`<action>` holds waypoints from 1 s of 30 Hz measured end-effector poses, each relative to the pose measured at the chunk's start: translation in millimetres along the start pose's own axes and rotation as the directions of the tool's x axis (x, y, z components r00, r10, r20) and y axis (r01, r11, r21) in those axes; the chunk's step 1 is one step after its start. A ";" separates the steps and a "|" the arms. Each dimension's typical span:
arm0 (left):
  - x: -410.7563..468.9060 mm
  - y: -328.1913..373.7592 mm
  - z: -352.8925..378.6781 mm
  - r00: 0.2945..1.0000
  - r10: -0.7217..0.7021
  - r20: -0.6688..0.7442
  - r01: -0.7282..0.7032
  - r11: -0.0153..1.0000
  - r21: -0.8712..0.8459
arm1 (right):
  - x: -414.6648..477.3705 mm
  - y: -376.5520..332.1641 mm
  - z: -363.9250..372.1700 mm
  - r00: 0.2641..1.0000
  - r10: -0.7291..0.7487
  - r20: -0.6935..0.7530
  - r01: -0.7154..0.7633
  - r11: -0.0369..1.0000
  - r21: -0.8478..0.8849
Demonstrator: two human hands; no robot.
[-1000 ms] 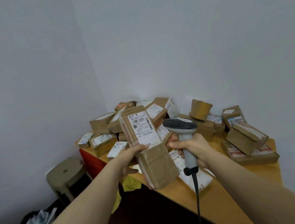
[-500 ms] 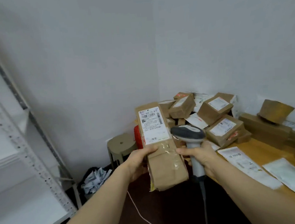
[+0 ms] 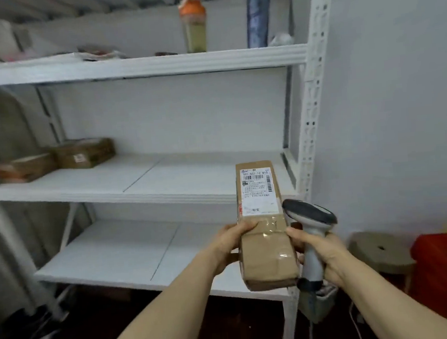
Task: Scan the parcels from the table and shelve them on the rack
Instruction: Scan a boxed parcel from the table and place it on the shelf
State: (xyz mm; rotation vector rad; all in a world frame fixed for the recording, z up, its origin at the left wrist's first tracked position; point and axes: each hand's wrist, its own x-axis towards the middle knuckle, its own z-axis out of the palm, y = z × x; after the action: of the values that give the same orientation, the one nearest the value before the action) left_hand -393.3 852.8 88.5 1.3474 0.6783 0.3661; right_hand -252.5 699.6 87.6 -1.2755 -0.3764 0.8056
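Observation:
A long brown cardboard parcel (image 3: 266, 246) with a white shipping label on its upper half stands upright in front of me. My left hand (image 3: 230, 242) grips its left side, thumb across the taped front. My right hand (image 3: 321, 255) holds a grey handheld barcode scanner (image 3: 310, 224) by the handle, and its fingertips touch the parcel's right edge. The scanner head points left, just beside the label. Behind the parcel stands the white metal rack (image 3: 148, 180), its middle and lower shelves facing me.
Two brown parcels (image 3: 82, 153) lie at the left of the middle shelf. An orange-capped bottle (image 3: 193, 27) and a dark roll (image 3: 258, 14) stand on the top shelf. A beige stool (image 3: 381, 253) and the table's red side (image 3: 444, 267) are at the right. Dark floor below.
My view has swung left from the parcel-covered table to the rack. Both hands carried the parcel and scanner along, and the rack's shelves now fill the scene.

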 end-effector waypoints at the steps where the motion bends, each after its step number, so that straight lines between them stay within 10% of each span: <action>1: -4.0 2.5 -26.2 1.000 0.000 -0.016 0.000 1.000 -0.023 | 9.0 3.6 25.7 0.999 0.003 0.037 -0.002 1.000 -0.011; 7: -22.8 -1.0 -148.1 0.993 -0.021 0.112 0.045 0.975 -0.216 | 55.8 30.8 154.0 0.986 0.046 0.163 -0.045 0.999 -0.013; 23: 62.4 64.9 -412.1 0.948 -0.083 -0.308 0.061 0.995 -0.081 | 245.7 79.0 423.1 0.917 0.135 0.376 -0.129 0.991 -0.041; 30: 105.9 91.6 -498.1 0.909 -0.115 -0.400 -0.006 0.958 -0.287 | 317.4 75.5 514.4 0.885 0.140 0.445 -0.122 0.990 -0.068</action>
State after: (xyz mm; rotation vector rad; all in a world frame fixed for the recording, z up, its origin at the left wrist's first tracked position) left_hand -618.2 1318.0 115.9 0.9797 0.9743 0.6897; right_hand -401.3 1290.1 104.5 -1.1502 -0.6845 1.2206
